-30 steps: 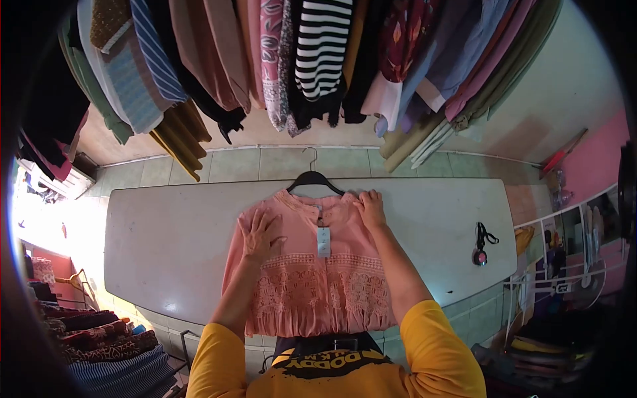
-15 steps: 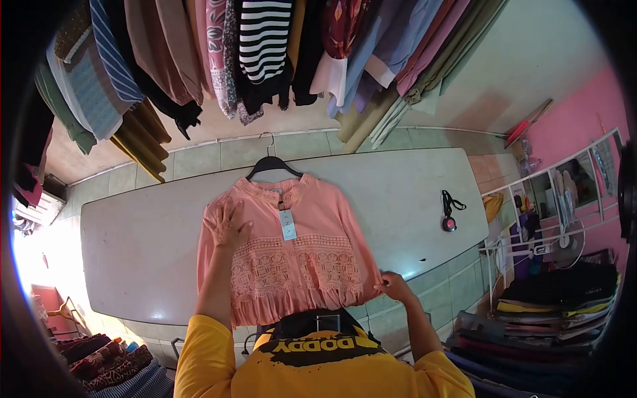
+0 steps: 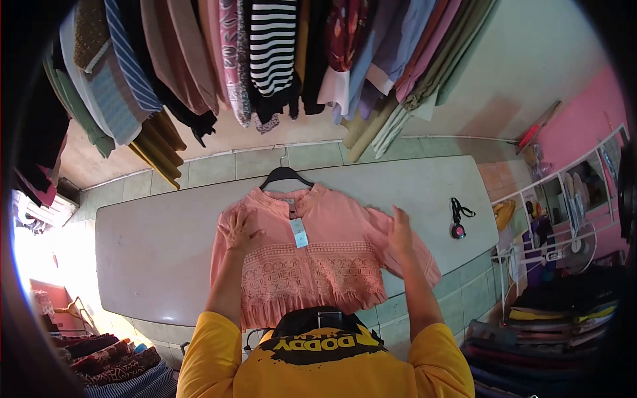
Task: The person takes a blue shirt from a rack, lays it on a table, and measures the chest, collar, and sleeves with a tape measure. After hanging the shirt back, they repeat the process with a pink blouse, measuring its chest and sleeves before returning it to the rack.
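A salmon-pink blouse (image 3: 338, 225) with a lace band lies front up on the table (image 3: 159, 259), its lower hem near my body. A black hanger (image 3: 286, 174) sits inside its neckline, with the metal hook pointing away from me. From the collar hangs a pale blue price tag (image 3: 300, 233). My left hand (image 3: 239, 229) rests flat with spread fingers near the shoulder on the left. On the other side, my right hand (image 3: 401, 232) lies on the right sleeve, fingers stretched out. That sleeve angles outward, its cuff toward the table's near edge.
A black lanyard with a round pink-faced object (image 3: 458, 231) lies on the table's right part. Clothes (image 3: 272, 53) hang in a row above the far side. Folded garments are stacked at lower right (image 3: 564, 312) and lower left (image 3: 119, 365). A white-framed rack (image 3: 557, 199) stands right.
My right hand has moved up from the cuff onto the upper sleeve, and the sleeve now spreads outward to the right. My left hand stays on the shoulder. The whole view has shifted slightly.
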A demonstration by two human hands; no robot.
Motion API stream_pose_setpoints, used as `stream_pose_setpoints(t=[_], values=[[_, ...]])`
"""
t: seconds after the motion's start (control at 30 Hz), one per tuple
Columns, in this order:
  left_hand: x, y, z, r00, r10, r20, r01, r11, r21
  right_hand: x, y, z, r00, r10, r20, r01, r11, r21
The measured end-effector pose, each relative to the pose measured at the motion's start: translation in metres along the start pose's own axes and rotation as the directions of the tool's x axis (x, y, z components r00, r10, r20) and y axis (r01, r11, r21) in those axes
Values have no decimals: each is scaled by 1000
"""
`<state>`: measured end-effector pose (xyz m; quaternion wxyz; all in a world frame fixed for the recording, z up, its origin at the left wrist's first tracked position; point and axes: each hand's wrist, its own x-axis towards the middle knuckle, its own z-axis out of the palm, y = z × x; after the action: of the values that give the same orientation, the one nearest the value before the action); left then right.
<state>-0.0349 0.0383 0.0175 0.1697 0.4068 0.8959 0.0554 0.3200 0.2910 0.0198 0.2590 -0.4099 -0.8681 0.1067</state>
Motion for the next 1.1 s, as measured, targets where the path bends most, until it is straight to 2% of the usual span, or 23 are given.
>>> stream_pose_setpoints(t=[0.03, 0.1, 0.13, 0.2, 0.23, 0.27, 0.33, 0.37, 0.4, 0.43, 0.47, 0.53, 0.6, 0.63, 0.7, 0.77, 0.83, 0.9, 0.97, 1.0, 1.03, 1.07, 1.1], values=[[0, -2, 1, 1000, 7, 5, -6, 1000, -8, 1, -10, 10, 1000, -8, 2, 8, 1000, 8], [1, -6, 2, 1000, 10, 4, -10, 1000, -3, 8, -20, 27, 935, 318, 156, -266, 921, -284], [2, -7, 2, 1000, 25, 7, -25, 1000, 1, 15, -15, 32, 938, 307, 161, -255, 926, -279], [1, -8, -1, 1000, 19, 9, -19, 1000, -9, 34, 4, 33, 856, 262, 447, -264, 963, -58], [0, -8, -2, 1000, 25, 15, -25, 1000, -19, 46, 4, 32, 935, 195, 297, -273, 930, 246], [-1, -8, -3, 1000, 17, 14, -17, 1000, -21, 58, 6, 27, 935, 189, 302, -268, 931, 248], [-2, -7, -4, 1000, 26, -5, -26, 1000, -6, 81, -3, 6, 961, 262, 92, -277, 885, 375], [-3, -7, -4, 1000, 22, -3, -22, 1000, -8, 81, 0, 12, 961, 260, 96, -277, 885, 375], [-3, -7, -5, 1000, 26, -13, -26, 1000, -16, 79, 1, 19, 956, 242, 167, -268, 951, 157], [-3, -6, -5, 999, 28, -25, -29, 999, -25, 77, 2, 24, 942, 236, 239, -227, 972, -66], [-2, -5, -6, 999, 23, -28, -24, 999, -27, 74, 2, 31, 943, 230, 240, -221, 973, -64], [-2, -4, -9, 1000, 20, -12, -20, 1000, -19, 66, -30, 46, 991, 108, -75, -119, 979, -165], [-2, 1, -14, 999, 22, -23, -23, 998, -55, 53, -57, 71, 989, -141, -53, 141, 990, -9], [-4, -1, -14, 999, 34, -32, -36, 995, -88, 50, -73, 75, 988, -146, -43, 146, 989, 1], [-4, -13, -5, 995, 85, -60, -91, 989, -113, 42, -99, 80, 897, -287, 338, 341, 933, -114], [-14, -27, 0, 961, 212, -179, -242, 956, -167, 45, -95, 96, 900, -245, 361, 318, 935, -158], [-75, -20, -44, 950, 75, -303, -160, 951, -266, 48, -91, 107, 899, -206, 386, 295, 937, -188], [-125, -56, 26, 748, -288, -597, 156, 952, -264, 51, -83, 109, 908, -183, 376, 266, 947, -181], [-179, -59, 20, 751, -567, -338, 482, 821, -306, 51, -84, 109, 910, -178, 375, 261, 947, -185], [-200, -80, 41, 805, -493, -330, 392, 859, -328, 50, -85, 108, 912, -170, 373, 259, 945, -202], [-214, -85, 51, 784, -397, -477, 356, 917, -178, 51, -86, 107, 911, -170, 375, 258, 946, -199], [-214, -97, 52, 785, -398, -475, 358, 917, -177, 51, -87, 105, 906, -162, 390, 261, 941, -215], [-212, -112, 50, 767, -495, -408, 347, 855, -386, 52, -87, 104, 900, -157, 406, 267, 935, -233]])
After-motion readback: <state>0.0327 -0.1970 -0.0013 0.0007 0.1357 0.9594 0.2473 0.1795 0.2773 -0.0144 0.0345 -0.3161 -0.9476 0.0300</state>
